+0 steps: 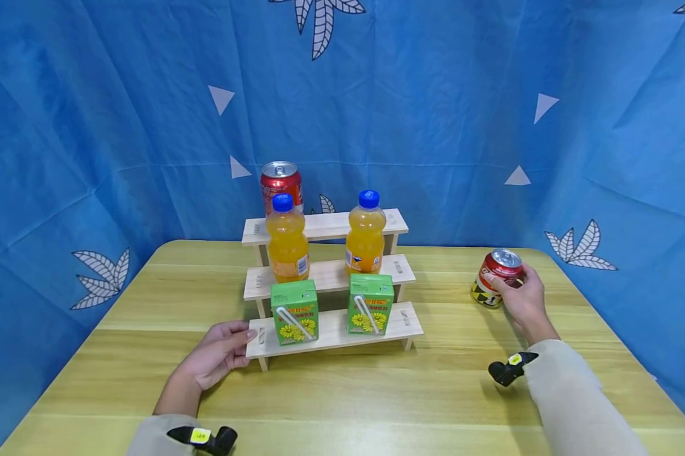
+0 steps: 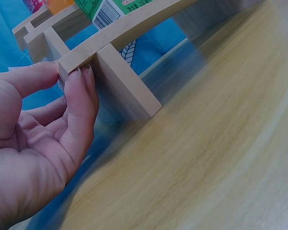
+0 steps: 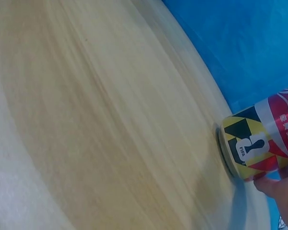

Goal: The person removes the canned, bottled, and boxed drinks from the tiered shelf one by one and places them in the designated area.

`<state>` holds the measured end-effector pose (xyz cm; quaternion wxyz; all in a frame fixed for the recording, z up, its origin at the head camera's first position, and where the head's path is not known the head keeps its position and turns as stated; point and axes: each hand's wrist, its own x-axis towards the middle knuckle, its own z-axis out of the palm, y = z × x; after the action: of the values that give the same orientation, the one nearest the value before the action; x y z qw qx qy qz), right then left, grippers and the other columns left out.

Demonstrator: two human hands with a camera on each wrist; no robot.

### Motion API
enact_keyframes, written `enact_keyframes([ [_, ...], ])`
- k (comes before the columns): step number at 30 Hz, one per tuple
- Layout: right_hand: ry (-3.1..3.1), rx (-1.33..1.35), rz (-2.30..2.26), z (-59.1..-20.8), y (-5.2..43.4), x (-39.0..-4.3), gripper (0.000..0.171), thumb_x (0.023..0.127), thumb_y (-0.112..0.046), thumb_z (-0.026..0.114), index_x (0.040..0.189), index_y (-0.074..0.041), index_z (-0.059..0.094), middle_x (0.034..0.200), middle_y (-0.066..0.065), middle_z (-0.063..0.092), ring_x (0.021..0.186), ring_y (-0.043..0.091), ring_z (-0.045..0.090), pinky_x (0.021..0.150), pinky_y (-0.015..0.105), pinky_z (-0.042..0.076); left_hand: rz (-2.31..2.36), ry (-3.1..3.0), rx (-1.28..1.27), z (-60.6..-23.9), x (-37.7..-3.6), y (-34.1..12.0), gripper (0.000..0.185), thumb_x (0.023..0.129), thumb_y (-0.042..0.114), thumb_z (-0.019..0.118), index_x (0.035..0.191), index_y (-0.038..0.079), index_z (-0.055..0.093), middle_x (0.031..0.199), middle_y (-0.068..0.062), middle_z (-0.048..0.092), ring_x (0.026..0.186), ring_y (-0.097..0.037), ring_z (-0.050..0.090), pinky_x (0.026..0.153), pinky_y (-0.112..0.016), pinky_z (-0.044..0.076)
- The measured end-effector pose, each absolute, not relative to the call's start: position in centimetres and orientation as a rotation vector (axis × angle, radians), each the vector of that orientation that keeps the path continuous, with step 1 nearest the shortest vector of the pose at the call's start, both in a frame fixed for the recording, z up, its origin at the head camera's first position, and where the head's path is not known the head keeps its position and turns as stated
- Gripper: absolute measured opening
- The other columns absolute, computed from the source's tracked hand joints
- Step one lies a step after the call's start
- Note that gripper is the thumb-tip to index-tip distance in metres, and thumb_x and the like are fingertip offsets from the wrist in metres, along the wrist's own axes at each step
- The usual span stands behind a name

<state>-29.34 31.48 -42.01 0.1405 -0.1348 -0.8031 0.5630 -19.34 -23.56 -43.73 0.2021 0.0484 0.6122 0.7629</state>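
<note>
A three-step wooden rack [image 1: 331, 329] stands mid-table. Two green juice cartons [image 1: 294, 311] sit on its lowest step, two orange juice bottles [image 1: 288, 240] on the middle step, and a red can [image 1: 281, 182] on the top step. My left hand [image 1: 219, 351] pinches the left end of the lowest step [image 2: 79, 62] between thumb and fingers. My right hand [image 1: 521, 294] grips a second red can [image 1: 496, 277] with a yellow and black base [image 3: 259, 143], which stands on the table to the right of the rack.
The wooden table [image 1: 342, 392] is backed by a blue patterned cloth [image 1: 433, 114] on all sides. Small black wrist cameras [image 1: 507, 370] sit on both sleeves.
</note>
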Motion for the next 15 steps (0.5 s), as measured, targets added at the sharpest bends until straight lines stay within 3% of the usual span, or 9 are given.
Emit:
enact_keyframes([
  [6,-2.319,-0.409,1.657,-41.29,30.92,-28.44,0.080,0.089,-0.029,0.064,0.148,-0.004,0.016,0.146,0.019,0.033,0.126,0.028,0.038,0.107,0.038,0.038,2.130,1.713,0.140,-43.65,-19.35,-23.51,0.035,0.096,0.013,0.053,0.122,-0.008,0.043,0.095,-0.007,0.067,0.072,-0.010,0.063,0.059,-0.018,0.053],
  [15,-2.329,-0.403,1.651,-41.37,31.09,-28.56,0.078,0.090,-0.026,0.064,0.148,-0.003,0.017,0.147,0.020,0.033,0.128,0.030,0.037,0.107,0.039,0.038,2.142,1.697,0.146,-43.60,-19.19,-23.55,0.027,0.096,0.010,0.051,0.118,-0.005,0.047,0.092,-0.006,0.067,0.069,-0.009,0.062,0.059,-0.018,0.053],
])
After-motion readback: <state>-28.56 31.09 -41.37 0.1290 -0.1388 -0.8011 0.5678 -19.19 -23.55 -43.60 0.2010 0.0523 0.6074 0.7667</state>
